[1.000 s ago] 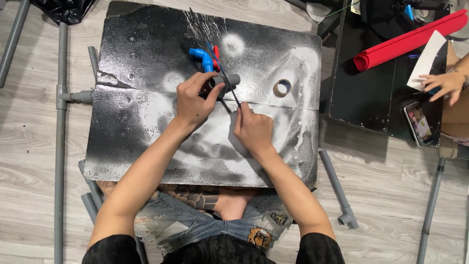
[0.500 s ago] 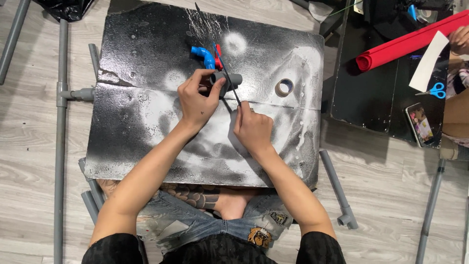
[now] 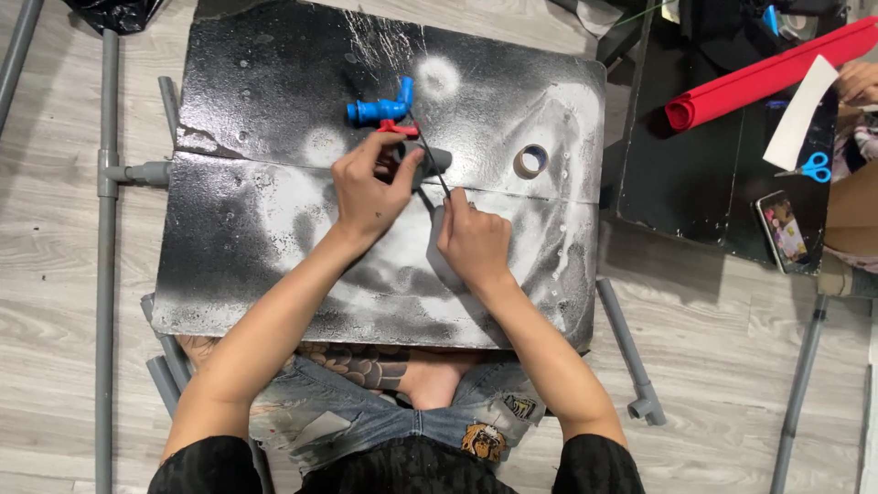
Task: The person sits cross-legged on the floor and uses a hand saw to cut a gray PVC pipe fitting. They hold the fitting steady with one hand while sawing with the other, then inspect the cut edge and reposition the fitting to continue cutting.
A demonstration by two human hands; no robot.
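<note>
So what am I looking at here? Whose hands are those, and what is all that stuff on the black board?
The camera sits on a person's head and looks down, so these are that person's own hands. The left hand holds a short grey pipe piece. The right hand pinches a thin black strip that runs up to it. They work on a black board sprayed with white. Behind the hands lies a blue pipe part, and to the right a roll of tape. Grey pipes lie on the floor.

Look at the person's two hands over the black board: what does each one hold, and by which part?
Left hand grips a grey pipe fitting around its body. Right hand pinches the lower end of a thin black strip.
</note>
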